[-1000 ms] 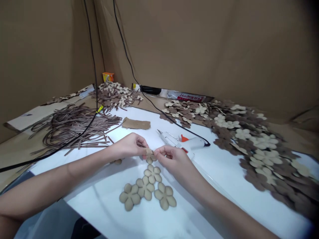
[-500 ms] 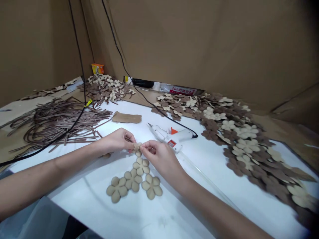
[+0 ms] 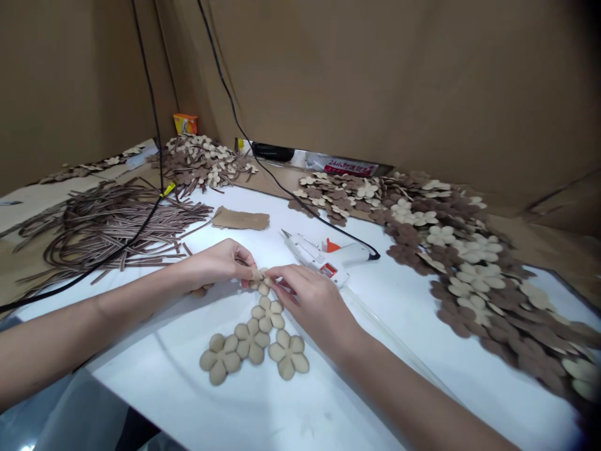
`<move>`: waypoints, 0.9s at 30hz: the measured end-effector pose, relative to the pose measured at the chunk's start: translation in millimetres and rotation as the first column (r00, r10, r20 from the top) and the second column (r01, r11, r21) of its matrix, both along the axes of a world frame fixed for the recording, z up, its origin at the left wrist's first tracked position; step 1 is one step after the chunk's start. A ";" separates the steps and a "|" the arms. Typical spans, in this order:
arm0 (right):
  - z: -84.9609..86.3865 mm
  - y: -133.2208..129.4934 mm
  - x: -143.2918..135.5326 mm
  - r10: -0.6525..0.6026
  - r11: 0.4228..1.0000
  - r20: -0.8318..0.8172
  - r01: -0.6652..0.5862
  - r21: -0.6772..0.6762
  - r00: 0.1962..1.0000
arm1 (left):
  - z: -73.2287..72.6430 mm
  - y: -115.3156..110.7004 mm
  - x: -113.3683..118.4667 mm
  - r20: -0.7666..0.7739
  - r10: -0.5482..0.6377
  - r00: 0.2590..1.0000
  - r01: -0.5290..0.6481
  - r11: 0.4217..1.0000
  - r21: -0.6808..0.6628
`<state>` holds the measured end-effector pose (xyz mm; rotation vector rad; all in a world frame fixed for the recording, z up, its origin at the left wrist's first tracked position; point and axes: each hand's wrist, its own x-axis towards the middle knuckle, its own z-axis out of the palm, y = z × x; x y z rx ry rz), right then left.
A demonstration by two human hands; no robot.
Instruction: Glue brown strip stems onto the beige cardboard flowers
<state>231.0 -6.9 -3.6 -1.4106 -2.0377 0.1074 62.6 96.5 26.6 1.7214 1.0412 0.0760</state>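
Between my two hands is a small beige flower (image 3: 263, 286), over the white board (image 3: 188, 351). My left hand (image 3: 233, 262) pinches its left side with thumb and fingers. At its right side my right hand (image 3: 300, 289) has its fingertips closed on the flower's edge. Just below lie several beige fabric flowers: one (image 3: 268, 314) nearest the hands, another (image 3: 252, 341) touching it, one (image 3: 220, 359) at the left and one (image 3: 288, 354) at the right. Part of another beige piece (image 3: 201, 290) shows under my left wrist.
A white glue gun (image 3: 328, 254) lies beyond my right hand, its black cable (image 3: 282, 185) running up. Brown strips (image 3: 117, 225) are heaped left, with brown and cream flowers (image 3: 469, 275) piled right and more (image 3: 201, 160) behind. A cardboard scrap (image 3: 241, 219) lies ahead.
The view has shifted slightly. My right hand's fingers have spread a little along the flower's edge, and the held flower looks more tilted.
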 end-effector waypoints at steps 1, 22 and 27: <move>-0.6 0.3 0.1 0.004 1.000 -0.004 -0.004 0.005 1.000 | 0.6 -0.3 0.4 0.002 0.000 1.000 0.000 1.000 0.001; 4.9 -3.9 1.8 0.113 0.993 0.330 -0.115 -0.014 0.937 | -2.3 2.0 3.5 -0.009 -0.016 1.000 0.016 0.999 0.038; 8.3 -5.8 -0.6 0.109 0.994 0.408 -0.111 -0.020 0.906 | 1.0 3.0 2.2 -0.060 -0.003 0.998 0.003 1.000 0.005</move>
